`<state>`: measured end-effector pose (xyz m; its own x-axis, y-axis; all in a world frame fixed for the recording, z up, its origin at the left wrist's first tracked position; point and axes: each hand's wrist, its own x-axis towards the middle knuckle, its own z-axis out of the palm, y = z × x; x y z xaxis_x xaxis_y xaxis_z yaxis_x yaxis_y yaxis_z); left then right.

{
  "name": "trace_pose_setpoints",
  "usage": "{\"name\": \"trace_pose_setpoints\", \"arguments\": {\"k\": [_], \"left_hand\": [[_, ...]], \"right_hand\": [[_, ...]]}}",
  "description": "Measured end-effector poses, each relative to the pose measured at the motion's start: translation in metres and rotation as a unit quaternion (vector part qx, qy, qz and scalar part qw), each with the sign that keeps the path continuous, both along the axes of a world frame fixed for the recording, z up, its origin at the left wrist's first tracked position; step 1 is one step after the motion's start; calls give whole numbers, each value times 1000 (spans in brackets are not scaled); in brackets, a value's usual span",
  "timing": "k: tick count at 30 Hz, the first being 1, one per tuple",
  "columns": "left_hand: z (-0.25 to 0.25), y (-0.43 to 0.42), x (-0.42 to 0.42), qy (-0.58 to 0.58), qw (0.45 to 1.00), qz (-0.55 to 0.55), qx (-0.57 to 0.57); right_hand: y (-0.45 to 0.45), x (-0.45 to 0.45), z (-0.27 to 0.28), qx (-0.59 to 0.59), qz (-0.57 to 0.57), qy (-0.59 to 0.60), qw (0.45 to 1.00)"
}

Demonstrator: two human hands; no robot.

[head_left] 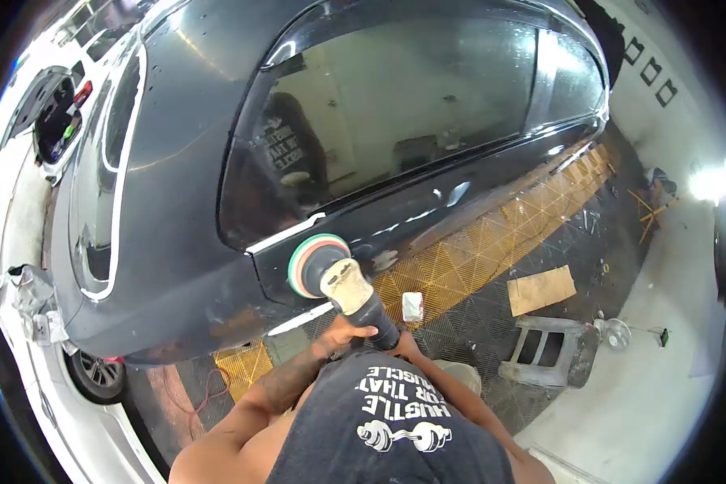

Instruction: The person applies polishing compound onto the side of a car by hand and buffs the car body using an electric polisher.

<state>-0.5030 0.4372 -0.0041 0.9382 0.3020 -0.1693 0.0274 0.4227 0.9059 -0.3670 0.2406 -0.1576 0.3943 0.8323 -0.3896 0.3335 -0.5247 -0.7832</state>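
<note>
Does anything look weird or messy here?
Yes, a little. A brown board lies crooked on the floor, out of line with the tiles, maybe just dropped there. A small white thing also lies loose near the car; I can't tell what it is.

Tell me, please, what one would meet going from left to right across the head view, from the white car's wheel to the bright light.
White car's wheel, round-padded power tool, small pale item, flat tan board, bright light.
</note>
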Motion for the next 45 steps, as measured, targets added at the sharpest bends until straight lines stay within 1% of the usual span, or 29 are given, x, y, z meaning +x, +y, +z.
{"name": "trace_pose_setpoints", "arguments": {"k": [1, 2, 4, 5, 7, 9, 11, 12, 13, 15, 16, 17, 19, 20, 21, 23, 24, 26, 27, 29, 33, 35, 36, 37, 39, 40, 41, 43, 45], "left_hand": [[-7, -5, 14, 7, 999, -2, -45], [-10, -5, 31, 7, 1000, -4, -29], [-13, -14, 66, -2, 997, -20, -78], [-13, -15, 84, 2, 995, -28, -93], [-13, -14, 124, 3, 991, -97, -94], [-12, -20, 167, 8, 995, -80, -58], [-11, -26, 208, 30, 991, -114, -70], [-11, -31, 228, 34, 990, -117, -77], [-16, -35, 249, 37, 989, -119, -83], [-18, -40, 289, 105, 988, -112, -31], [-13, -42, 293, 133, 984, -107, -45], [-14, -41, 292, 135, 984, -104, -44], [-17, -37, 283, 64, 986, -123, -90], [-10, -36, 270, 57, 988, -111, -87], [-2, -37, 255, 58, 989, -107, -86], [4, -40, 225, -22, 997, 1, -73], [7, -39, 209, -21, 997, 0, -74], [16, -36, 180, 5, 999, 34, -28], [30, -34, 168, -10, 995, -12, -100], [20, -39, 160, -10, 995, 32, -97], [20, -40, 188, 5, 998, 17, -55], [9, -43, 220, -10, 994, -12, -111], [9, -44, 235, -4, 994, -14, -108], [20, -47, 251, -30, 994, -13, -101], [16, -50, 282, -33, 987, -74, -137], [18, -53, 296, -36, 987, -71, -138], [20, -55, 311, -54, 985, -86, -140], [25, -59, 332, -74, 982, -97, -141], [38, -64, 343, -35, 977, -101, -185]], "right_hand": [[-4, 6, 8, 16, -33, 4, 999], [-9, 11, 15, 33, -66, 8, 997], [-17, 26, 28, 48, -126, 91, 987], [-22, 33, 30, 49, -127, 88, 987], [-28, 48, 36, 133, -211, 93, 964], [-30, 73, 41, 133, -216, 119, 960], [-35, 97, 41, 121, -225, 176, 951], [-36, 106, 37, 120, -267, 183, 938], [-36, 123, 27, 121, -260, 184, 940], [-43, 155, 7, 129, -259, 280, 915], [-45, 162, 14, 117, -250, 321, 906], [-44, 163, 21, 116, -247, 323, 906], [-44, 163, 39, 132, -182, 260, 939], [-44, 162, 61, 126, -117, 213, 962], [-38, 159, 61, 127, -114, 215, 962], [-26, 156, 41, 222, -38, 149, 963], [-25, 150, 31, 226, -71, 148, 960], [-27, 145, 25, 185, -87, 139, 969], [-28, 144, 27, 158, -91, 132, 974], [-34, 146, 35, 111, -94, 115, 983], [-45, 151, 53, 6, -112, 72, 991], [-49, 159, 64, -29, -129, 50, 990], [-51, 156, 62, 69, -174, -12, 982], [-55, 161, 65, 68, -173, -16, 982], [-67, 177, 72, 141, -213, 2, 967], [-72, 186, 87, 116, -221, 56, 967], [-74, 195, 104, 115, -217, 53, 968], [-79, 212, 135, 39, -265, 71, 961], [-82, 227, 167, 26, -258, 81, 962]]}}
